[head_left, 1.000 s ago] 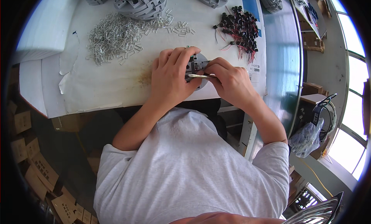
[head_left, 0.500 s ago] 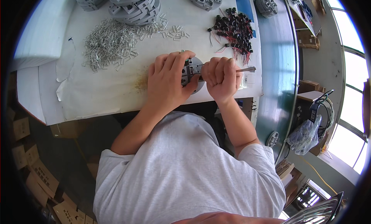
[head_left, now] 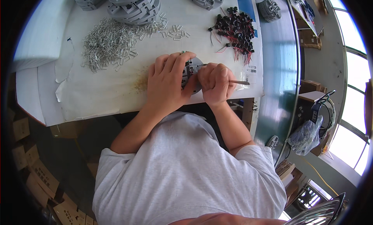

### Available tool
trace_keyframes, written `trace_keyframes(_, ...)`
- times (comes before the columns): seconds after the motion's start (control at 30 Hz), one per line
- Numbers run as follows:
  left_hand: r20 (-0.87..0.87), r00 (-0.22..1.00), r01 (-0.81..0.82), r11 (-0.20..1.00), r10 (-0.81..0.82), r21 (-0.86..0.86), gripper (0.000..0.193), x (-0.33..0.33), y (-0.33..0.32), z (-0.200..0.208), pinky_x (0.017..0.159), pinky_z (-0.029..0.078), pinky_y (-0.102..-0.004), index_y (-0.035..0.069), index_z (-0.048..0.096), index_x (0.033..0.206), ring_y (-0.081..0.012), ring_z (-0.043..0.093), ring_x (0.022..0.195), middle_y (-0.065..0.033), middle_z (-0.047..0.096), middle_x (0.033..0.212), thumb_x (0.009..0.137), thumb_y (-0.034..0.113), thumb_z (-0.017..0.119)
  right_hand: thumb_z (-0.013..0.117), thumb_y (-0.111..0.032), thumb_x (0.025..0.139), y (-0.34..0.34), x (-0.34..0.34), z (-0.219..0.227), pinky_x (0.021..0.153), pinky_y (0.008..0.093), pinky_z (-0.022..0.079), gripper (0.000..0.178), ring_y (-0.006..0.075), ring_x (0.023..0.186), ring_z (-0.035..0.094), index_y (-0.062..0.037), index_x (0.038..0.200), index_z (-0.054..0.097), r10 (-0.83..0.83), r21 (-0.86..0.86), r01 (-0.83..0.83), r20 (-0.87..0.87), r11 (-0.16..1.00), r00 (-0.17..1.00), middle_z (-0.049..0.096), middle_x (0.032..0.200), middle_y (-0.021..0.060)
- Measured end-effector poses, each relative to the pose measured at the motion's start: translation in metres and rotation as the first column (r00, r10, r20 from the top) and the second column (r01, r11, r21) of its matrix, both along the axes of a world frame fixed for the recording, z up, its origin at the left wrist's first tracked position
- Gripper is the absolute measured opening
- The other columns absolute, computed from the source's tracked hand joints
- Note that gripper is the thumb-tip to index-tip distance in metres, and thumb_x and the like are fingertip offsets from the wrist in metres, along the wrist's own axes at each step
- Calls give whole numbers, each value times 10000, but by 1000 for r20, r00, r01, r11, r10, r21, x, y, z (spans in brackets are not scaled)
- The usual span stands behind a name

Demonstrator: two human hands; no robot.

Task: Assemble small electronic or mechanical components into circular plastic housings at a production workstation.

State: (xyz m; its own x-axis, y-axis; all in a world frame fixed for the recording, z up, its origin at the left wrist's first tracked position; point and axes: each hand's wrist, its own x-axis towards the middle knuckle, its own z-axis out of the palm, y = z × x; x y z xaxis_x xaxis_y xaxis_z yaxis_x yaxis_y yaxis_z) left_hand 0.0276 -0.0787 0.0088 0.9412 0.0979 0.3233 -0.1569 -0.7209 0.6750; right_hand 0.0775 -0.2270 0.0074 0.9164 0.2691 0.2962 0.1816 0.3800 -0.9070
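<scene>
My left hand (head_left: 168, 79) is closed round the left side of a round grey plastic base (head_left: 197, 65), its fingers over the far rim and its thumb near the front. Dark slots and small fittings show on the base's upper face. My right hand (head_left: 216, 83) is a fist against the right side of the base. A slim metal tool (head_left: 241, 82) is held in it, one end sticking out to the right. The fingers hide the tool's other end, so its exact kind cannot be made out.
Many U-shaped metal pins (head_left: 107, 44) lie in a heap at the left. Black small components with red wires (head_left: 236, 30) are piled at the right. Stacked grey bases (head_left: 134, 9) stand at the back. A white foam block (head_left: 40, 30) borders the table's left side.
My right fist has shifted slightly left and toward me. The tool's protruding end has swung nearer to me. My left hand stays almost in place on the base.
</scene>
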Motion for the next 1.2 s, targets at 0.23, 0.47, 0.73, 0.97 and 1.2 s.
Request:
trace_keyframes(0.23,88,995,45,999,-42,-28,538,-2,6,-5,987,474,-463,157,636,1352,-314,595,1189,-59,673,1219,848,218,813,541,-273,1127,-18,58,51,520,319,386,394,139,518,436,-26,824,593,2,-121,-31,-229,992,973,563,708,51)
trace_keyframes(0.47,89,989,124,990,-117,-66,485,0,16,3,964,510,-472,119,655,1332,-337,621,1139,-89,680,1167,870,143,804,754,-218,948,4,124,24,786,404,564,194,285,844,706,-59,1058,748,288,-911,148,271,385,918,710,919,128)
trace_keyframes(0.73,173,978,145,978,-119,-152,293,-18,41,1,813,567,-401,74,721,1241,-302,694,914,-111,714,988,949,73,753,770,-195,895,25,110,12,855,467,562,227,395,950,705,-60,1077,767,269,-963,184,234,199,934,732,987,152)
trace_keyframes(0.97,124,992,53,931,-8,-361,270,-16,36,1,719,568,-364,69,743,1205,-247,722,823,-99,734,950,940,63,789,771,-154,911,-1,97,24,753,395,564,168,289,824,722,-68,1054,785,138,-896,265,331,356,933,749,939,107)
trace_keyframes(1.2,105,993,88,957,-61,-277,352,-17,37,-6,716,572,-372,53,736,1211,-234,718,784,-71,724,860,880,85,853,802,-106,912,-19,65,41,670,259,490,192,44,705,580,46,1022,758,-46,-702,-209,-326,681,944,735,814,11)
